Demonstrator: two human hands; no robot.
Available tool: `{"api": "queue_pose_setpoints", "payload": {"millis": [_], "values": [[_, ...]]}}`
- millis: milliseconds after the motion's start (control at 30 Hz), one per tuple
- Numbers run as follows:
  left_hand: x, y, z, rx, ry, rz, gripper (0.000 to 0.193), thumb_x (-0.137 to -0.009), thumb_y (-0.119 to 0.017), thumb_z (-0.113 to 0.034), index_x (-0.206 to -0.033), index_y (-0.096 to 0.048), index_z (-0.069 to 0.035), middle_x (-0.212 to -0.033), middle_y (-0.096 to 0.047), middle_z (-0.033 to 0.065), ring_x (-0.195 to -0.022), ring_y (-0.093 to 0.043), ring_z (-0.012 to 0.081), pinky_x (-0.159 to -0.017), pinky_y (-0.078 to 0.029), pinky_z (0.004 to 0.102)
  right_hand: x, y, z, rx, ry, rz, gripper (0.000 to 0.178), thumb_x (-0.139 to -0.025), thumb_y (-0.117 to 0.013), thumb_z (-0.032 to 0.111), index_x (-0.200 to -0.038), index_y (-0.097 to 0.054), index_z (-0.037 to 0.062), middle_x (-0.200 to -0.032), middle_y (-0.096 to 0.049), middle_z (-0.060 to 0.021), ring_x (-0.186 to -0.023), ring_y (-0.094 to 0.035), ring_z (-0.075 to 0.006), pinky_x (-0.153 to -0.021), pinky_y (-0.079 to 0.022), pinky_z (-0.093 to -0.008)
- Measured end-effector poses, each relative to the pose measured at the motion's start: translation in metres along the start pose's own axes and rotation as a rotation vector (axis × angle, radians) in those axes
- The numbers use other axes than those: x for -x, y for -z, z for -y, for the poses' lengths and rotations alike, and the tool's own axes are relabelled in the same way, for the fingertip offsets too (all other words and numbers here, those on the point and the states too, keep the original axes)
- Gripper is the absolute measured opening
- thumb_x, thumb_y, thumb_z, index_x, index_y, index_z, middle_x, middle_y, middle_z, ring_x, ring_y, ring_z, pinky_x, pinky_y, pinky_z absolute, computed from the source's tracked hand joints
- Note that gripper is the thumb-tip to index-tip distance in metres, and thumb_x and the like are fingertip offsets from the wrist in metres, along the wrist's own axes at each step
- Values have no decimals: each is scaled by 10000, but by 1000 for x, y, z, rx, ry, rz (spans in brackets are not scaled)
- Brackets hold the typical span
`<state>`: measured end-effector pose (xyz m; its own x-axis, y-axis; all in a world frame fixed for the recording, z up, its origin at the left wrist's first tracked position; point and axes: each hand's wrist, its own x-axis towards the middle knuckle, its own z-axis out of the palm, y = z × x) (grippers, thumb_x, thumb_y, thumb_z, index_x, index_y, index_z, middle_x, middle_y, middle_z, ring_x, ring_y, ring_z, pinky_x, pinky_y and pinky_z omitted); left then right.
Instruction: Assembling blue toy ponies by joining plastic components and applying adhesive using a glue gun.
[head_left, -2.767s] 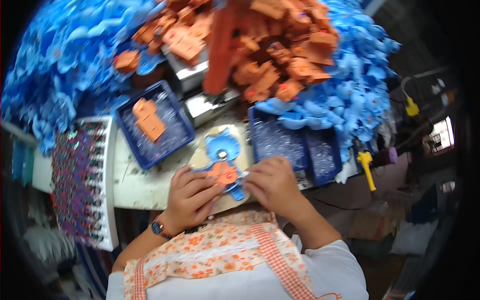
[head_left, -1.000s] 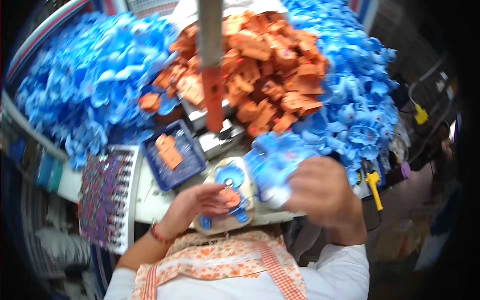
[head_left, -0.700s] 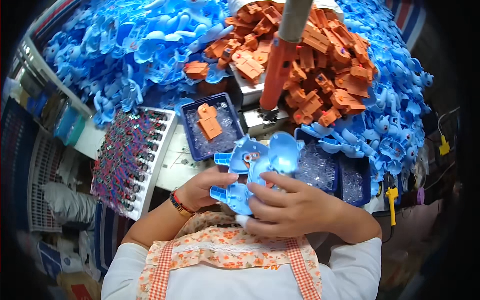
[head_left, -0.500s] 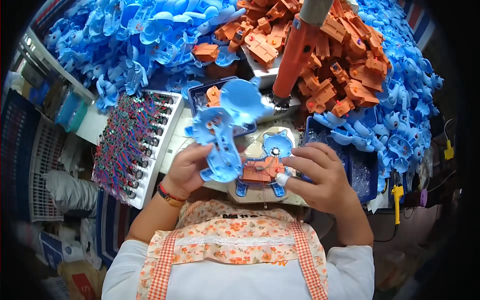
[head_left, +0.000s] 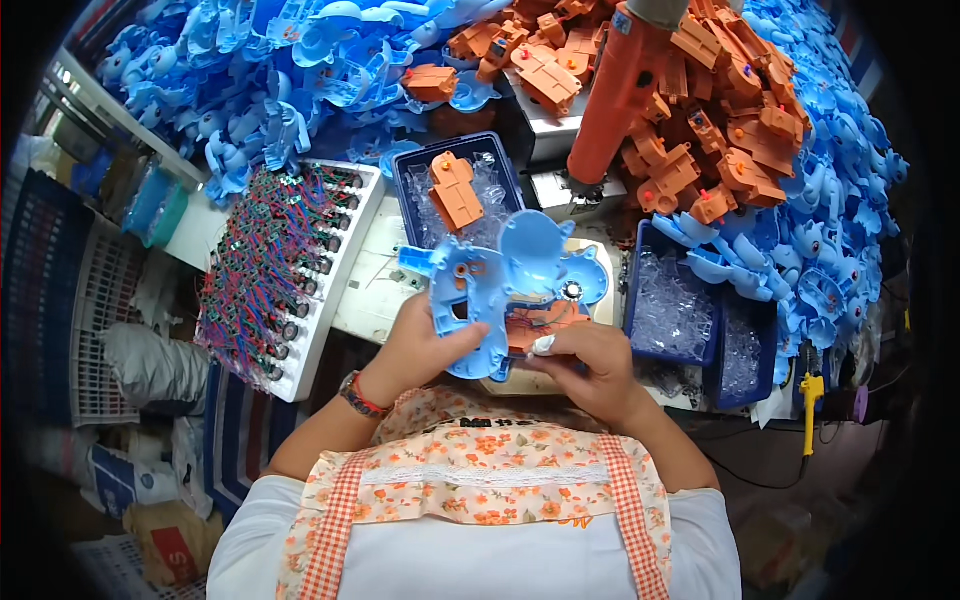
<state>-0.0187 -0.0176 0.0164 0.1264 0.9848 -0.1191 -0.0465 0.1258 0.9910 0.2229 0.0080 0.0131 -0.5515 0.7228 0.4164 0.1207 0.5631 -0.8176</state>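
Observation:
My left hand (head_left: 425, 340) grips a hollow blue toy shell (head_left: 485, 350), its inside facing up, with a wide rounded part (head_left: 532, 250) at its far end. Just right of it, another blue shell half (head_left: 590, 270) lies on a pale fixture, with a round silver piece (head_left: 572, 291) set in it. An orange case (head_left: 545, 320) with thin wires sits at the lower part of that half, partly covered by the held shell. Over this case my right hand (head_left: 595, 365) is closed in a pinch, a white wrap on one digit. What lies between its fingertips is hidden.
A blue bin (head_left: 400, 190) holds clear small parts and an orange case. More blue bins (head_left: 630, 320) stand right. A white foam tray (head_left: 330, 280) carries wired parts. Heaps of blue shells (head_left: 330, 80) and orange cases (head_left: 760, 150) lie behind an orange post (head_left: 612, 100).
My left hand has brought the blue shell right and nearer, beside the other half. My right hand has moved in over the orange case, and its spread fingers have drawn together.

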Motion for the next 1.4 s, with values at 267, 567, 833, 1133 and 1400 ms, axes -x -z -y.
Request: {"api": "queue_pose_setpoints", "payload": {"millis": [267,567,833,1133,1400], "values": [[-2,-14,-2,-411,-187,7,352,-799,-707,-170,-1090,-652,20,-964,-698,178,-859,-691,269,-790,-540,376,-24,-18,26,330,104,-203,188,-703,-798,31,-854,-692,67,-844,-584,-91,-707,-615,-261,-617,-480,-366],[0,-17,-2,-632,-298,-15,322,-779,-704,-193,-1038,-665,-6,-886,-673,225,-793,-669,395,-713,-541,428,-30,-22,39,656,58,-102,104,-714,-708,107,-792,-639,103,-795,-477,-52,-752,-488,-245,-679,-330,-392],[1,-19,-9,-679,-328,3,314,-775,-702,-179,-1039,-660,-13,-893,-671,218,-792,-664,397,-708,-543,419,-29,-25,37,697,30,-126,119,-719,-712,103,-807,-631,110,-813,-490,-44,-789,-502,-238,-747,-330,-391],[5,-29,4,-286,-174,-61,310,-797,-698,-104,-1082,-656,12,-909,-704,79,-815,-630,111,-721,-524,306,-28,-27,35,652,92,-221,108,-706,-719,94,-793,-660,119,-769,-471,-21,-762,-497,-221,-774,-322,-402],[7,-30,8,-142,-145,-81,238,-808,-682,-96,-1022,-653,4,-884,-681,24,-787,-580,65,-686,-503,274,-28,-32,33,596,75,-272,118,-708,-720,77,-805,-669,119,-774,-478,-23,-798,-498,-228,-817,-316,-410]]}}
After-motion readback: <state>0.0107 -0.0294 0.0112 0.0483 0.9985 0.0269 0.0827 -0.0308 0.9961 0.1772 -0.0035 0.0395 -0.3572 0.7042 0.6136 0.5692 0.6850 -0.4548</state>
